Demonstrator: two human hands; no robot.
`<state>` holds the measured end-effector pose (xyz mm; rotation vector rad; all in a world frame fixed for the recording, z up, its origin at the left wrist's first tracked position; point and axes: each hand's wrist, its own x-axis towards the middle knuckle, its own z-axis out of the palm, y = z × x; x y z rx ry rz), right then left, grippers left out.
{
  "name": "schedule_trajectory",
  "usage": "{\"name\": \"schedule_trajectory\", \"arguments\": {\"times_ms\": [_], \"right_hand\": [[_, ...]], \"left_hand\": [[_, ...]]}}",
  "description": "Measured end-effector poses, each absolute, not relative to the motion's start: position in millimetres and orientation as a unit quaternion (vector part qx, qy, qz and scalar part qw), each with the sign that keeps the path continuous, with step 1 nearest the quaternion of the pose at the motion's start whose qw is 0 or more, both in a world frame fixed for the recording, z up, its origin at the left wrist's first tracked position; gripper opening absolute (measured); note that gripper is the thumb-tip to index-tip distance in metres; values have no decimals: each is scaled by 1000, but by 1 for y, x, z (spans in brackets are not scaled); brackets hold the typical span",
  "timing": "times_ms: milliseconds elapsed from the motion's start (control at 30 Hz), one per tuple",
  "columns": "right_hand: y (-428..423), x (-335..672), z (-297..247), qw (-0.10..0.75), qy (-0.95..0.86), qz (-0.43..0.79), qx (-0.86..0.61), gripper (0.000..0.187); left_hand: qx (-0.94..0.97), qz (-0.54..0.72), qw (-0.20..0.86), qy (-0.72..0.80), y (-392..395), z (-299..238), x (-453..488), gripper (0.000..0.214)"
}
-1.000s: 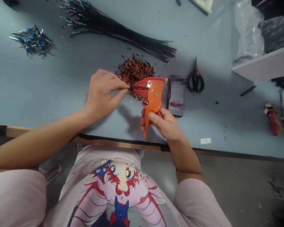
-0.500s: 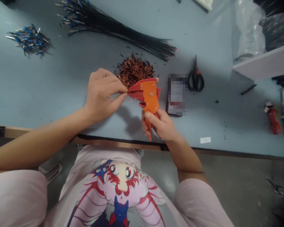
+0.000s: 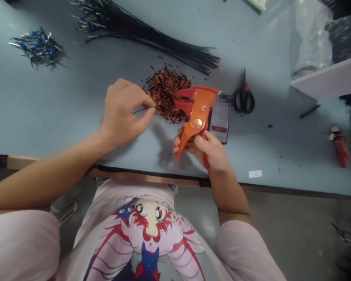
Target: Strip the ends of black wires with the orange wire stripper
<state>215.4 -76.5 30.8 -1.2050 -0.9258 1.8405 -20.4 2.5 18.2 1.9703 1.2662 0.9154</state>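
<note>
My left hand (image 3: 127,111) pinches a thin black wire (image 3: 139,111) between thumb and forefinger, just left of a heap of copper wire scraps (image 3: 163,88). Wrapped around the handles of an orange and red wire stripper (image 3: 201,107) is my right hand (image 3: 212,150). The stripper's handles stand spread apart, and its red jaws point left over the right side of the heap. A gap separates the jaws from my left fingertips. The wire's tip is too small to make out clearly.
Behind the heap lies a bundle of black wires (image 3: 152,39). A pile of blue-ended terminals (image 3: 38,47) is at the left. A phone (image 3: 220,121), black scissors (image 3: 244,97), a dark pen (image 3: 310,111) and a red-handled tool (image 3: 341,148) lie to the right.
The stripper has moved right, off the wire end that was at its jaws, and its handles have spread. My left hand has shifted slightly left, still pinching the wire.
</note>
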Motion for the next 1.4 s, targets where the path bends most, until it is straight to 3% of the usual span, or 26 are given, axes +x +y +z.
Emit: {"name": "schedule_trajectory", "arguments": {"times_ms": [133,367,467,700,867,1400], "right_hand": [[-73,224,35,393,-344,706,-478,44],[-72,217,31,370,-330,704,-508,50],[-73,216,30,382,-335,695,-509,48],[-74,215,31,371,-346,700,-503,47],[-78,211,30,341,-335,730,-488,46],[-82,209,27,328,-324,811,-359,40]], "left_hand": [[695,360,358,510,9,25,-25,8],[695,187,549,424,-2,13,-17,6],[673,210,580,408,-8,9,-11,7],[707,413,360,447,6,12,-19,5],[744,463,250,411,5,11,-20,8],[755,488,241,365,-5,11,-14,10]]}}
